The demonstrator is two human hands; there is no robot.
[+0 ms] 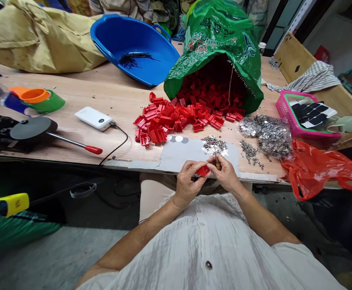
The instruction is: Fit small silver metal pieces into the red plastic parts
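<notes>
My left hand [189, 180] is closed on a red plastic piece [203, 170] at the table's front edge. In my right hand [225, 174] is a small tool with a yellow-banded handle [218, 164], its thin metal shaft pointing away from me; the thumb and finger also reach to the red piece. Just beyond the hands, small shiny metal parts [214, 145] lie heaped on a grey sheet [178, 155]. Behind them, many red plastic pieces [166, 117] spill from the mouth of a green woven sack [221, 40].
More metal parts [250, 154] and bagged metal parts [274, 137] lie right, by a red plastic bag [323, 165] and a pink basket [284, 108]. Left are a white power bank [93, 118], a red-tipped lever [73, 141] and a blue basin [151, 68].
</notes>
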